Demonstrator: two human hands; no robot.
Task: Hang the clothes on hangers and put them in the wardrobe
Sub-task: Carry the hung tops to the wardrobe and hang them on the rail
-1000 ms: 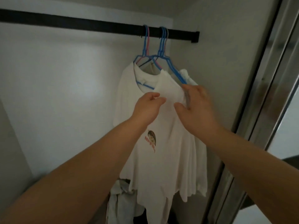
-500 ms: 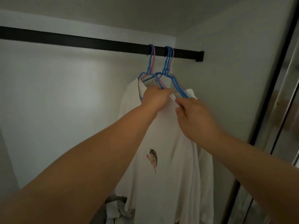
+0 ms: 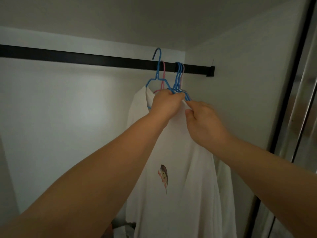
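Head view: left hand [image 3: 165, 104] grips the blue hanger [image 3: 157, 78], hook raised above the rail [image 3: 85, 56]; right-hand fingers [image 3: 194, 107] pinch the shirt [image 3: 180, 169] shoulder. Shirt looks light and limp, so the stiff hanger is the better hold.

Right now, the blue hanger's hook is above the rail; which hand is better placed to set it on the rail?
Left. The left hand already grips the blue hanger at its shoulder, under the raised hook, near the rail. The right hand only pinches the white T-shirt lower down.

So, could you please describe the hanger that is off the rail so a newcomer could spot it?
Follow the black rail rightwards to the cluster of hangers. The lifted blue hanger is leftmost; only its hook rises above the rail.
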